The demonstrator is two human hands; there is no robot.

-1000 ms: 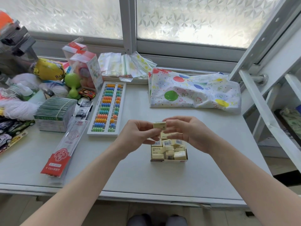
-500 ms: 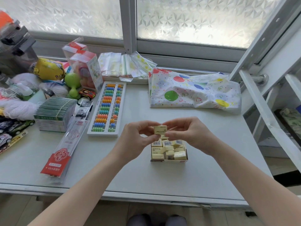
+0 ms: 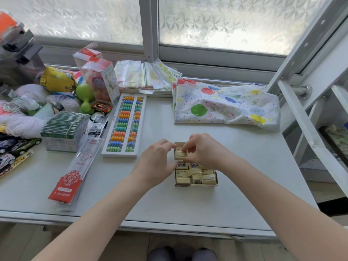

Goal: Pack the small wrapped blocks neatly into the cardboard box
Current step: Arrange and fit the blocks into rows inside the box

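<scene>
A small open cardboard box [image 3: 195, 184] stands on the grey table, holding several pale yellow wrapped blocks [image 3: 196, 175], some with barcodes facing up. My left hand [image 3: 157, 162] and my right hand [image 3: 204, 150] meet over the far left part of the box. Between their fingertips they pinch one wrapped block [image 3: 180, 155], held low at the box's far end. My right hand hides the far right part of the box.
A colourful bead abacus [image 3: 125, 125] lies left of the box, with a long red-and-clear ruler pack [image 3: 75, 171] and a stack of green-edged packs [image 3: 65, 127] beyond it. Toys crowd the far left. A balloon-print bag [image 3: 224, 105] lies behind.
Both hands have come down with the block from above the box to its far left part. The camera view has stayed the same.
</scene>
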